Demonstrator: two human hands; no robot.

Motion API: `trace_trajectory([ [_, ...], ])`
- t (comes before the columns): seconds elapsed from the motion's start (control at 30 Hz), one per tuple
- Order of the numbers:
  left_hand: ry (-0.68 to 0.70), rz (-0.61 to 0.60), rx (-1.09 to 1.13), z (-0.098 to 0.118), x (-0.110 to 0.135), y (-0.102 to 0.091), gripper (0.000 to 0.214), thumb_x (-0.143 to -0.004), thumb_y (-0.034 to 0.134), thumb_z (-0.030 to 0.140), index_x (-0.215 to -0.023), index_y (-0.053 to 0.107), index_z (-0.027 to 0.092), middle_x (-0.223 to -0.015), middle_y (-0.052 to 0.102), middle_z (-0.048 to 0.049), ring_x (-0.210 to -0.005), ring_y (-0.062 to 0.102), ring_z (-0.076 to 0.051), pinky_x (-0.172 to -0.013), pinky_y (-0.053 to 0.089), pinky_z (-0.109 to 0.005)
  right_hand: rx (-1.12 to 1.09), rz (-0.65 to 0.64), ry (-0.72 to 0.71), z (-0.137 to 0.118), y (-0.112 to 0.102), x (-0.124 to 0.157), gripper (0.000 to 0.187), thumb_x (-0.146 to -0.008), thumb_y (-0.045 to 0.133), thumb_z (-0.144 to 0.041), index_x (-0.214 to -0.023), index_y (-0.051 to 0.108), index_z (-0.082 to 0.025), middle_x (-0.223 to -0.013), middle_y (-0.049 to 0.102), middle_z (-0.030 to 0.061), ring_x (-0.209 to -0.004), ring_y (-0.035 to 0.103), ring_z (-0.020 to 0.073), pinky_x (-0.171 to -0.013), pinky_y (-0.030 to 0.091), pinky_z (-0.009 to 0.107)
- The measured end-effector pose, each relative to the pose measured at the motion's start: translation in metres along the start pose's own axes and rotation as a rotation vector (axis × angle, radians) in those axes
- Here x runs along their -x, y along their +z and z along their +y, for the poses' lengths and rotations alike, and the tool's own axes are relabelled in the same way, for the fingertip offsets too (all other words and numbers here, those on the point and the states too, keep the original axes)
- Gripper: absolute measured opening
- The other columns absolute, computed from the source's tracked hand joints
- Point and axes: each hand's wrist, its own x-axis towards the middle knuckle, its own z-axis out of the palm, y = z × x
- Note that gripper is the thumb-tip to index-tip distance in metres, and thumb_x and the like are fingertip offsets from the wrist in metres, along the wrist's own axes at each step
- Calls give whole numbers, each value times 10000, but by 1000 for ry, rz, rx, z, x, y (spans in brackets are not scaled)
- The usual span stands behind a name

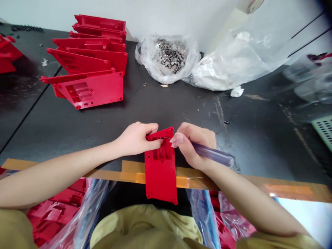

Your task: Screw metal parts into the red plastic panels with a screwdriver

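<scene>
A red plastic plate [161, 173] lies across the near edge of the dark table, its lower half hanging over my lap. My left hand [136, 139] is closed on the plate's top left corner and holds it steady. My right hand [193, 141] is closed around a tool with a translucent purple handle [212, 154]. The tool's thin metal tip [164, 138] touches the ribbed recess near the plate's top edge.
A stack of the same red plates [90, 58] leans at the back left. A clear bag of small metal parts [169, 55] sits at the back centre, next to crumpled white plastic bags [233, 65]. More red parts in bags [54, 214] lie below the table edge.
</scene>
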Motion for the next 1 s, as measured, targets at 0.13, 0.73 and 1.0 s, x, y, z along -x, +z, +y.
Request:
trace_trajectory([
  [0.13, -8, 1, 9, 0, 0, -1, 358, -765, 600, 348, -617, 319, 185, -493, 316, 91, -494, 261, -65, -506, 239, -224, 12, -16, -30, 1, 1, -1, 319, -947, 513, -167, -636, 462, -209, -588, 559, -7, -506, 528, 86, -469, 373, 235],
  [0.73, -8, -21, 4, -1, -2, -1, 356, -773, 599, 387, -625, 348, 183, -485, 376, 91, -484, 334, -67, -506, 264, -221, -176, -8, 125, 11, 4, -4, 420, -990, 524, -347, -600, 541, -192, -542, 548, -9, -486, 521, 93, -479, 368, 265],
  [1.0, -10, -20, 42, -3, -1, -3, 363, -777, 591, 343, -611, 313, 180, -490, 340, 84, -492, 294, -63, -496, 237, -215, -639, 337, 315, 22, -1, -8, 441, -914, 636, -398, -528, 519, -220, -511, 563, 2, -354, 469, 100, -289, 270, 268],
])
